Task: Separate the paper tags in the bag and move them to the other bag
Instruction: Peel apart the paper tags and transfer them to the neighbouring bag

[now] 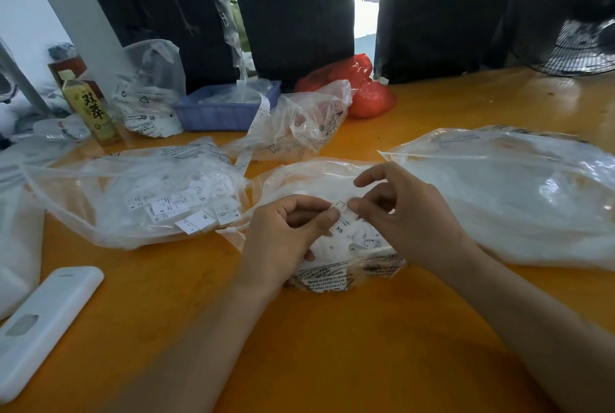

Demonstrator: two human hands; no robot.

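Observation:
A white paper tag marked XS hangs between both hands over the middle clear plastic bag, which holds more white tags. My left hand pinches the tag's left edge between thumb and forefinger. My right hand pinches its right edge, the other fingers raised. To the left lies another clear bag with several loose size tags inside it.
A large clear bag of white material lies at right. A white phone case sits front left. Behind are a drink bottle, a blue tray, a crumpled clear bag, a red bag and a fan.

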